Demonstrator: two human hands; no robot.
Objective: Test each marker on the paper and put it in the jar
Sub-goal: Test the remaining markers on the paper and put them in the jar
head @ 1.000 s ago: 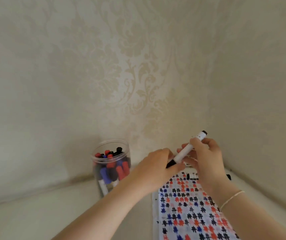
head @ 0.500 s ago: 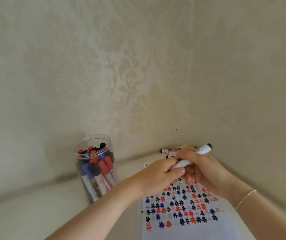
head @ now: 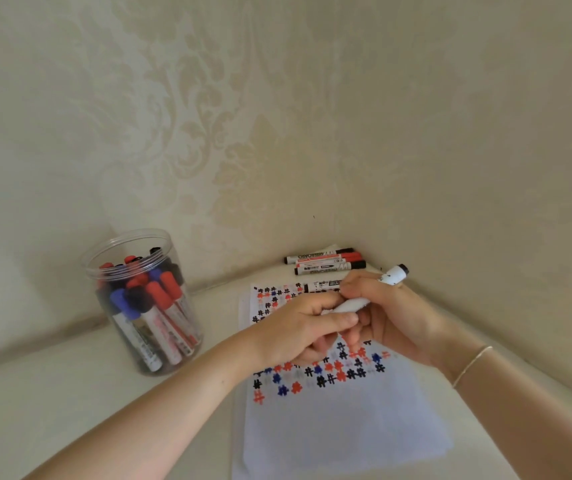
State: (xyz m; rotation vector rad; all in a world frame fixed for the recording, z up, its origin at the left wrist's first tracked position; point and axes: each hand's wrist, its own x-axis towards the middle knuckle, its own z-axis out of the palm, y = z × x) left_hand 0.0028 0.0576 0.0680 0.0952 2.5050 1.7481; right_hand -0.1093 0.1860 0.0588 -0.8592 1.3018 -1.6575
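Centrally, both hands meet over the upper part of the paper [head: 340,420], sharing one white marker [head: 352,304]. The right hand [head: 392,320] has its fingers curled round the barrel, whose black-tipped rear end pokes out past the knuckles toward 1 o'clock. The left hand [head: 298,327] is curled round the lower end of the same marker, thumb and fingers pinching it; whether that end is capped cannot be told, since the fingers hide it. A thin bracelet [head: 471,365] circles the right wrist.

The paper lies flat on the pale counter [head: 52,410], its upper half covered with small hash marks in black, red and blue, its lower half blank. At 12 o'clock from the hands, a few more markers [head: 326,262] lie side by side in the corner by the wall [head: 277,116], with black and red caps, and one more lies partly hidden behind the right hand's fingers.

At 9 o'clock from the hands, well apart from the paper, stands a clear jar [head: 142,299] with no lid, packed with markers standing caps up, in red, blue and black
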